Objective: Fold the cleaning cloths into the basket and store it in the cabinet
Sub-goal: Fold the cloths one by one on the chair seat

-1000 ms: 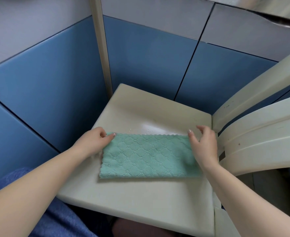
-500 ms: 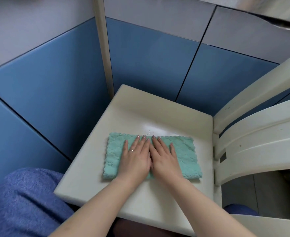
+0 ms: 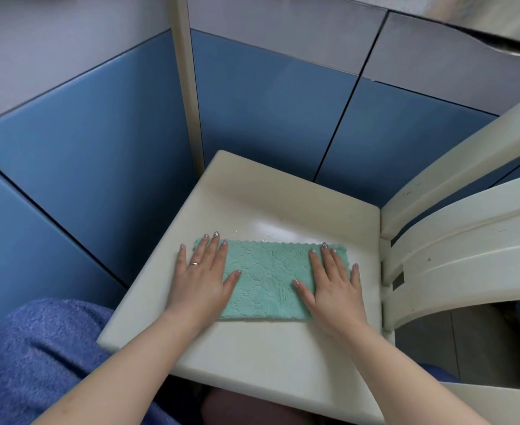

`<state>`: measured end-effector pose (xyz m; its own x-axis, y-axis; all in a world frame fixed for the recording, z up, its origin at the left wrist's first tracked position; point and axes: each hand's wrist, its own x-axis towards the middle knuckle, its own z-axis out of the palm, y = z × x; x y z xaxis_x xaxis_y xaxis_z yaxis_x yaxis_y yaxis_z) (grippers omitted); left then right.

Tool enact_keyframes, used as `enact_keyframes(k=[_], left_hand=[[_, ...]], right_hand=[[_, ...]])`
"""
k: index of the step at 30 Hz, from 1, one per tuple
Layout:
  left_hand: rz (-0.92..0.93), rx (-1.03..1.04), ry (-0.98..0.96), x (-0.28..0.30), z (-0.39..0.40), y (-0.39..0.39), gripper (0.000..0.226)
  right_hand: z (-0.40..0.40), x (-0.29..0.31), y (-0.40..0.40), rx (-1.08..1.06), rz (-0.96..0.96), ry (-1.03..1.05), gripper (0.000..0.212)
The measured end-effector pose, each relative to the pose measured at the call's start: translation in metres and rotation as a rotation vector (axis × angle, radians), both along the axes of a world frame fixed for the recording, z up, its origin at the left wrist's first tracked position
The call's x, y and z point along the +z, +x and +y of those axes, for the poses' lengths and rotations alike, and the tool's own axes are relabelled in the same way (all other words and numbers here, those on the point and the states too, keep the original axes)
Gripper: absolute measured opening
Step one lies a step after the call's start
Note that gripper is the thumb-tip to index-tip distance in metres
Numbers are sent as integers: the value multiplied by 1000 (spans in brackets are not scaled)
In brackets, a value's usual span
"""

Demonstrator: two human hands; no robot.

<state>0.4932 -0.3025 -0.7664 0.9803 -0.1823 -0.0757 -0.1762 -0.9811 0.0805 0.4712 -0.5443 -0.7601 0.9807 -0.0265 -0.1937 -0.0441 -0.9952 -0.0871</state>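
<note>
A mint-green cleaning cloth (image 3: 268,280), folded into a long rectangle with a scalloped far edge, lies flat on the cream chair seat (image 3: 252,357). My left hand (image 3: 203,277) presses flat on the cloth's left end, fingers straight and spread, a ring on one finger. My right hand (image 3: 332,286) lies flat on the right end in the same way. Both palms cover the cloth's short edges. No basket or cabinet interior is in view.
The cream chair back (image 3: 467,240) rises at the right of the seat. Blue cabinet panels (image 3: 99,148) stand close behind and to the left, with a cream post (image 3: 188,87) between them. My blue-clad knee (image 3: 38,348) is at the lower left.
Both hands gripped the cloth's far corners, then pressed together at its middle. Now they have slid apart to the cloth's two ends, still flat.
</note>
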Motion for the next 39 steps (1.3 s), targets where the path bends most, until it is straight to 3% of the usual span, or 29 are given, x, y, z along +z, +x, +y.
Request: enact_keyframes(k=[4,7,10,14,20,25,35,39], left_hand=[[28,10,11,1,3,2,85],[-87,-89,26,9,-3,-6,72],[-186,-347,-42,11,-28,-40,53],[-111,-456,-25,5,-47,-77,51],[-248,-478,-12,-4,-9,-67,46],[-360,-515,-38,-4,31,-41,41],[-155,-702,-12,3,59,-30,48],[-77,-805,-24,5,70,-43,64]], right_hand=[[1,4,2,-4,33,27,90],[6,12,11,22,-44,79,63],[21,25,24,301,-281,68,44],[36,27,22,588,-220,-81,48],[16,24,9,538,-234,-196,46],[10,21,-6,551,-317,-140,53],[8,9,-56,511,-334,136,53],[3,8,-86,517,-154,177,59]])
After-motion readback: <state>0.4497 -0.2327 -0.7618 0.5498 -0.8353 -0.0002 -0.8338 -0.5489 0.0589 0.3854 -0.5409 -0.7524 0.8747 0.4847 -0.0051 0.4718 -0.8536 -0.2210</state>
